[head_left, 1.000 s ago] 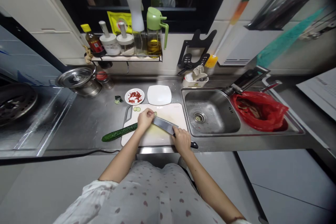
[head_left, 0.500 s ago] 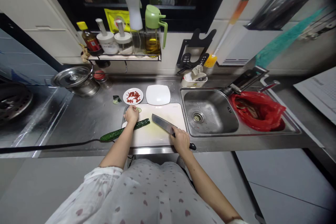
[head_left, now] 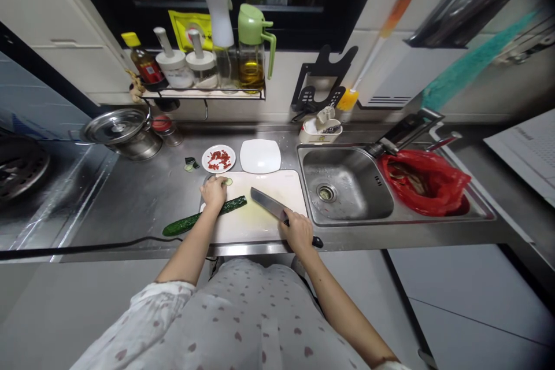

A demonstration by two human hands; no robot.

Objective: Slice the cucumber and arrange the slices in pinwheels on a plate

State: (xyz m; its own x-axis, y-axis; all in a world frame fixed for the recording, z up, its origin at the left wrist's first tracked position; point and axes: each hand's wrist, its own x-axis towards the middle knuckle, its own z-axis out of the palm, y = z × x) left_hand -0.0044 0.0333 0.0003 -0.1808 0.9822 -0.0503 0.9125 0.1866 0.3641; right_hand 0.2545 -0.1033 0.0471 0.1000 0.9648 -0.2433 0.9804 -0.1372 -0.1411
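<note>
My right hand [head_left: 299, 230] is wrapped round the black handle of a kitchen knife [head_left: 269, 204], its wide blade lying over the cutting board [head_left: 284, 186] and pointing up and left. At the board's upper left corner, the closed fingertips of my left hand [head_left: 213, 193] pinch at pale cucumber slices [head_left: 228, 181], partly hidden by the fingers. Under my left wrist lies a dark green cucumber [head_left: 234, 204], its cut end facing the knife tip and its other end reaching past the board onto the counter.
Behind the board stand a plate of chopped red pieces [head_left: 219, 158] and a white square plate [head_left: 261, 156]. Cucumber scraps [head_left: 189, 164] lie to their left. On the right is a sink [head_left: 351, 185] with a red bag [head_left: 422, 185]; a lidded pot [head_left: 139, 141] stands at left.
My left hand has shifted slightly left and down, beside the slices. The knife and my right hand have stayed in place on the board.
</note>
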